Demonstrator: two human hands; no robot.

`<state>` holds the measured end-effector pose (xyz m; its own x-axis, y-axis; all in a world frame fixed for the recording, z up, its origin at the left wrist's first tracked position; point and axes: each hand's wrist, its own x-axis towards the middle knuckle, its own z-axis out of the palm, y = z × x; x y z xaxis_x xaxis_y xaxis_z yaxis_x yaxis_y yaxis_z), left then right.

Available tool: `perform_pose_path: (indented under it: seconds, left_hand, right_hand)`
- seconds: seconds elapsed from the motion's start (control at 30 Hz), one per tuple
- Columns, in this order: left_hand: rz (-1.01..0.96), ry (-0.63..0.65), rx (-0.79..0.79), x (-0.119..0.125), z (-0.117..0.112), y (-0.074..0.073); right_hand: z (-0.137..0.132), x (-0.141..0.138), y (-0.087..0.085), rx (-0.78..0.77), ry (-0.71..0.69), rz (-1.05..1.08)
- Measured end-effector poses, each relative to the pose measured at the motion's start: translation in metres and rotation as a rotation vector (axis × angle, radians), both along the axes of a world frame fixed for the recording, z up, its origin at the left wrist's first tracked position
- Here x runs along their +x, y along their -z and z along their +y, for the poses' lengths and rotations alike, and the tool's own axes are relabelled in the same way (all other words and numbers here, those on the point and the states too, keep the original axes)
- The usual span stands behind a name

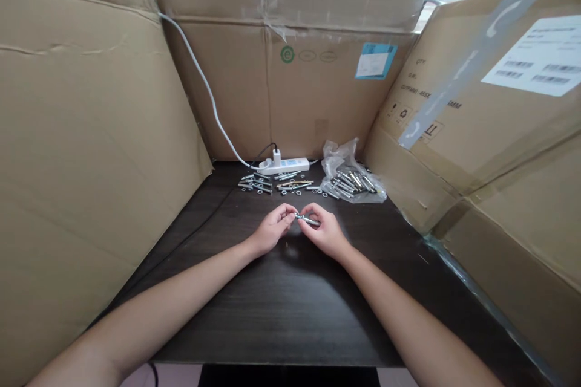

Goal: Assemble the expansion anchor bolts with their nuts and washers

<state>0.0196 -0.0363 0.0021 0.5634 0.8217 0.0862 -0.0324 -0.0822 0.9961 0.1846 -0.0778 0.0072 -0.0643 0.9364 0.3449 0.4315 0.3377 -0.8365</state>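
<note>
Both hands meet over the middle of a dark wooden table (281, 302). My right hand (327, 231) grips a silver bolt (308, 220) that lies roughly level between the two hands. My left hand (272, 228) pinches the bolt's left end with its fingertips; whether a nut or washer sits under those fingers is too small to tell. Behind the hands, loose bolts, nuts and washers (272, 184) lie scattered on the table.
A clear plastic bag of bolts (349, 178) lies at the back right. A white power strip (285, 165) with a white cable (204, 81) sits against the back. Cardboard boxes (82, 151) wall in the table on the left, back and right (499, 133).
</note>
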Motion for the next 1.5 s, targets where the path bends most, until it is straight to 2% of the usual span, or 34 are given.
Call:
perform_pose_path:
  seconds: [0.23, 0.47, 0.63, 0.83, 1.0, 1.1, 1.23, 1.33, 1.5]
  left_hand:
    - [0.071, -0.041, 0.149, 0.002, -0.003, -0.001]
    - [0.171, -0.028, 0.329, -0.001, 0.013, 0.002]
    - [0.063, -0.036, 0.204, -0.001, 0.019, 0.003]
    - [0.021, 0.029, 0.117, -0.002, 0.014, 0.001]
    - [0.009, -0.018, 0.069, 0.001, 0.017, 0.004]
    - [0.066, -0.048, 0.13, 0.002, 0.018, 0.004]
    - [0.254, -0.142, 0.318, 0.001, 0.017, 0.001]
    - [0.347, -0.103, 0.413, 0.0, 0.017, 0.001]
    - [0.335, -0.061, 0.438, -0.001, 0.017, 0.001]
  right_hand:
    - [-0.002, -0.002, -0.002, 0.009, 0.019, -0.009]
    - [0.012, -0.005, 0.007, 0.063, 0.056, -0.064]
    - [0.028, -0.006, 0.012, 0.102, 0.033, -0.091]
    - [0.023, -0.004, 0.013, 0.081, -0.002, -0.077]
    - [0.023, -0.003, 0.012, 0.055, -0.045, -0.066]
    - [0.024, -0.002, 0.012, 0.037, -0.041, -0.037]
    - [0.023, -0.001, 0.011, 0.045, -0.028, -0.027]
    - [0.021, -0.001, 0.011, 0.044, -0.03, -0.034]
    - [0.021, -0.001, 0.011, 0.033, -0.045, -0.046]
